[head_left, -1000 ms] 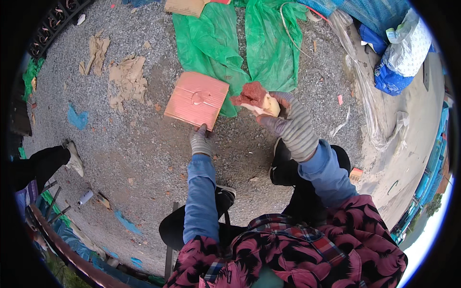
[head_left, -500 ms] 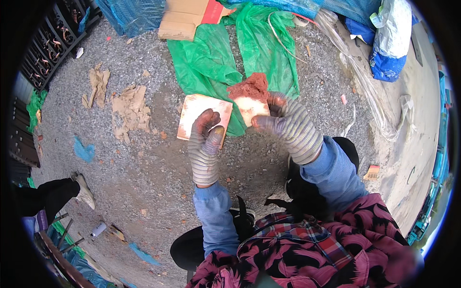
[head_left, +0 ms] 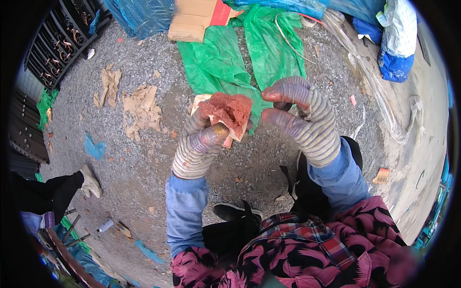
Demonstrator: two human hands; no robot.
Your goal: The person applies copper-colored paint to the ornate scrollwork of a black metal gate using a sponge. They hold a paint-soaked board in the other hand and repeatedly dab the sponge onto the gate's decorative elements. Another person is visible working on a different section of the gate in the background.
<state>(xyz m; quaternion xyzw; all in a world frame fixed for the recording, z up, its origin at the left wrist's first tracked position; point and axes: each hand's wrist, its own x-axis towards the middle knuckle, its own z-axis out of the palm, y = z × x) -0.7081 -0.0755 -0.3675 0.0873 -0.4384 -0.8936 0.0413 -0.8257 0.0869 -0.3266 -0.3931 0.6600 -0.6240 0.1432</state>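
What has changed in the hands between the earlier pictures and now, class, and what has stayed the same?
The reddish crumbly lump has moved leftward and nearer the person, from the right hand to the left hand. The right hand has let go and is open; the left now grips the lump, with the flat panel mostly hidden behind it. The green plastic sheets and brown cardboard stayed put.

green plastic | flattened cardboard | blue-white sack | black metal railing
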